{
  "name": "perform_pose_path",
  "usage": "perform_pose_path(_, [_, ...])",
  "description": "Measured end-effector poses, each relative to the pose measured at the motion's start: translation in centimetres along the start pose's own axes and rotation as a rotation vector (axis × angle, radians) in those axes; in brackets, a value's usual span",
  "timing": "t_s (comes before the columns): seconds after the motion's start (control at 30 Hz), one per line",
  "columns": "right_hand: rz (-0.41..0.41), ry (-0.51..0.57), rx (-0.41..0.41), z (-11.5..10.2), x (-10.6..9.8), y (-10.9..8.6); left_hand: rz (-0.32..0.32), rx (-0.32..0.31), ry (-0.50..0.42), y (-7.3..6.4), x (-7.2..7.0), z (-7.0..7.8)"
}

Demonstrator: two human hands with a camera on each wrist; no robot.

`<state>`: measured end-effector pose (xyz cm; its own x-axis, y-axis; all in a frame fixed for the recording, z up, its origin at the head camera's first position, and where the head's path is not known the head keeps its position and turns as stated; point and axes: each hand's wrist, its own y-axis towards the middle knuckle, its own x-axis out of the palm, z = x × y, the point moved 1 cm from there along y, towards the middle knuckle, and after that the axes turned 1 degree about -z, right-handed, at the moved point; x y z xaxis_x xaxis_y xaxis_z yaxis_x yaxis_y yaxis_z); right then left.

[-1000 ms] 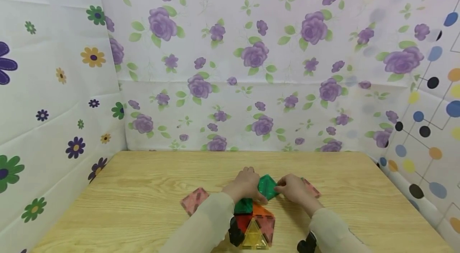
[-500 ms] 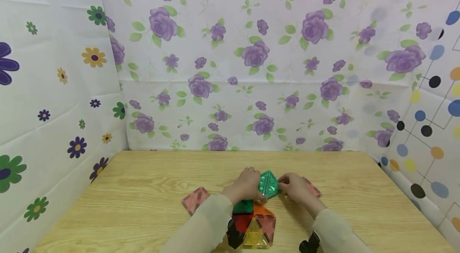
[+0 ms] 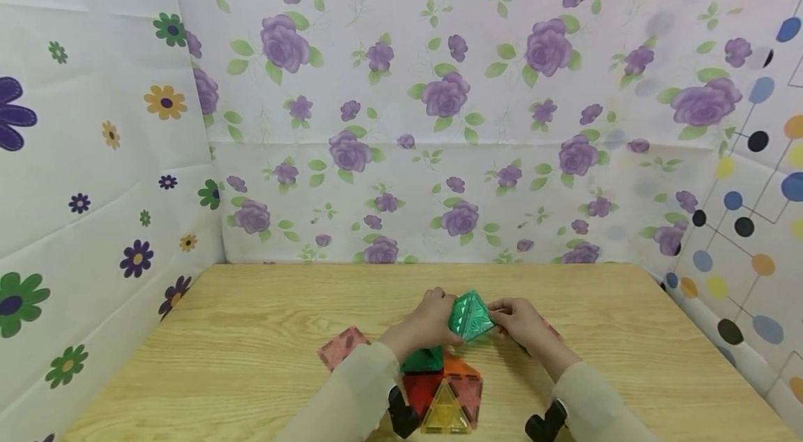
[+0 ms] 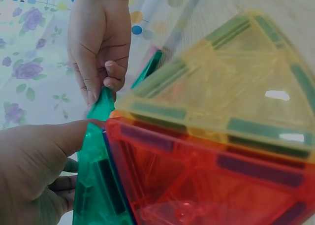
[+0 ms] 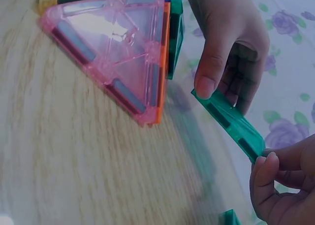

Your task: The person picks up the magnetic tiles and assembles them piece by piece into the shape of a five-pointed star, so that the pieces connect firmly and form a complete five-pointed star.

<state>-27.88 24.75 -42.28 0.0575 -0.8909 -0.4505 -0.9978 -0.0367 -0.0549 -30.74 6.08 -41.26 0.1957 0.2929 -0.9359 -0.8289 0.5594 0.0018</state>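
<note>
Two green triangular magnetic tiles (image 3: 473, 316), joined along a seam and slightly folded, are held tilted between both hands. My left hand (image 3: 429, 320) pinches their left side, thumb at the near edge. At the right corner, my right hand (image 3: 523, 323) pinches them between thumb and fingers. The right wrist view shows the green tiles (image 5: 231, 119) edge-on, raised over the table. Just nearer the body stands a built shape of magnetic tiles: a yellow triangle (image 3: 447, 408) in front, red (image 3: 419, 390), pink (image 3: 467, 397), orange (image 3: 460, 367) and green (image 3: 423, 360) ones around it.
A loose pink tile (image 3: 343, 346) lies left of the built shape. Another pink tile (image 3: 553, 330) shows partly behind the right hand, with a green tile (image 5: 230, 217) nearby. Flowered cloth (image 3: 401, 114) hangs behind the wooden table (image 3: 251, 372).
The green tiles have risen a little and tilted, moving slightly right and away. Both hands moved along with them; the right fingers shifted their hold at the corner. The built shape stays put.
</note>
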Motion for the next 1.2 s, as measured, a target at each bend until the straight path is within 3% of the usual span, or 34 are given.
perform_pose_path(0.17, [0.000,-0.035,-0.024,-0.7,-0.4,-0.3,0.024,0.006,-0.111,-0.4,-0.6,-0.1])
perform_pose_path(0.37, [-0.018,-0.021,-0.043,-1.1,-0.7,-0.7,0.129,0.030,-0.437,-0.5,-1.6,-1.1])
perform_pose_path(0.5, [-0.054,0.000,-0.077,-1.5,-0.7,-1.3,0.136,0.013,-0.598,-0.6,-2.1,-1.9])
perform_pose_path(0.87, [-0.117,0.055,-0.144,-2.7,-1.1,-3.0,0.057,0.088,-0.623,-1.3,-3.8,-2.3])
perform_pose_path(1.2, [-0.186,0.166,-0.129,-0.4,-0.9,-3.1,-0.060,0.086,-0.748,-0.9,-2.9,-3.1])
